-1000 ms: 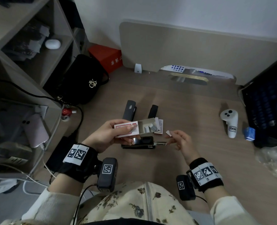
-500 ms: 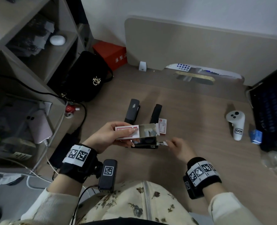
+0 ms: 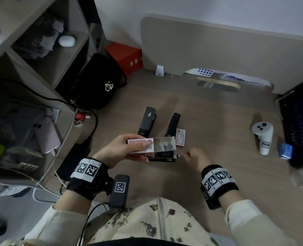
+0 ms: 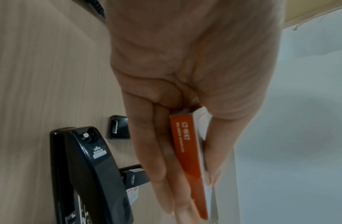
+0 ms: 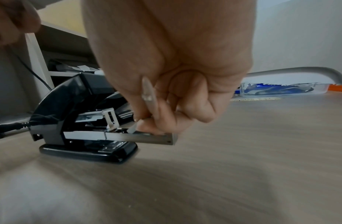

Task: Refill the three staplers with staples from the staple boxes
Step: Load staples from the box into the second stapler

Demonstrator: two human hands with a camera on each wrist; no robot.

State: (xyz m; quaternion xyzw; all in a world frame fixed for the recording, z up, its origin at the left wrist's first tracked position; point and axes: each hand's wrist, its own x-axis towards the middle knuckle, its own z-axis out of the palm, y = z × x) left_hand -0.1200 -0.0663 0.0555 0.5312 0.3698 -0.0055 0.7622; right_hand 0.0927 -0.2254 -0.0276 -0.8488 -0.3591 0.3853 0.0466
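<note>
My left hand [image 3: 119,150] holds the open staple box [image 3: 151,145] flat between thumb and straight fingers, mid-frame. Just below it, my right hand [image 5: 166,84] pinches staples into the open stapler's [image 5: 85,121] tray [image 5: 147,137].

Office desk [image 3: 218,132]; partition [image 3: 218,50]; shelving [image 3: 40,55]

Both hands [image 3: 122,150] [image 3: 196,158] pinching, fingers curled
</note>
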